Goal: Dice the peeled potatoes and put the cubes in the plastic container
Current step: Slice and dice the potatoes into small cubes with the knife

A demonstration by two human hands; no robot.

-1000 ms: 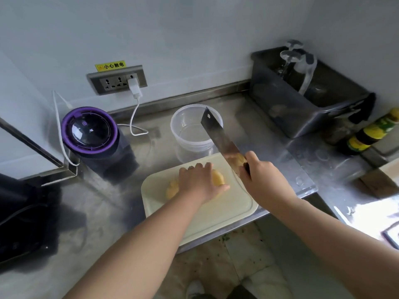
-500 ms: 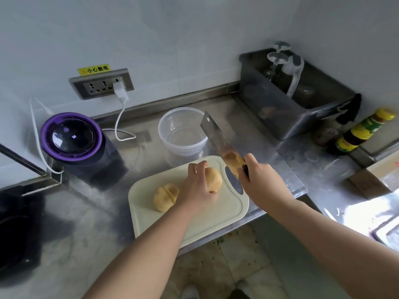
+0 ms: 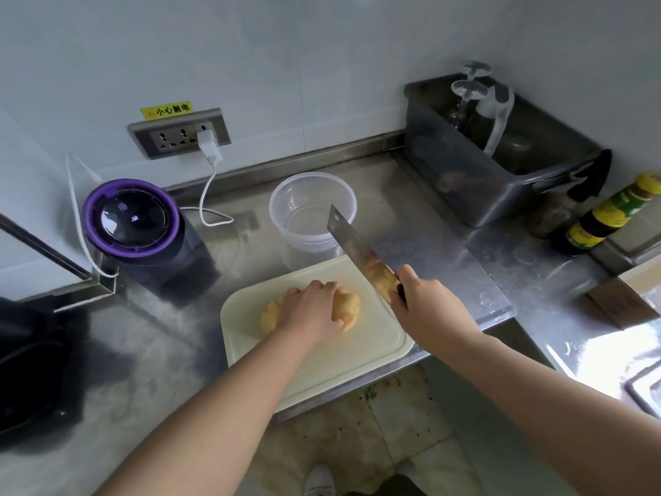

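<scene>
Peeled yellow potato pieces lie on a cream cutting board on the steel counter. My left hand covers them from above, fingers curled over the pieces. A cleaver is raised at a slant above the board's right side, gripped at the handle by my right hand. A potato piece shows by the blade just in front of that hand. The clear round plastic container stands behind the board with no potato in it.
A purple-rimmed appliance stands at the left, its white cable plugged into the wall socket. A dark bin with glasses and sauce bottles sit at the right. The counter edge runs just under the board.
My left hand has drawn the right potato piece back against the left one, so both now lie together under my palm. The cleaver has stayed raised at the board's right side.
</scene>
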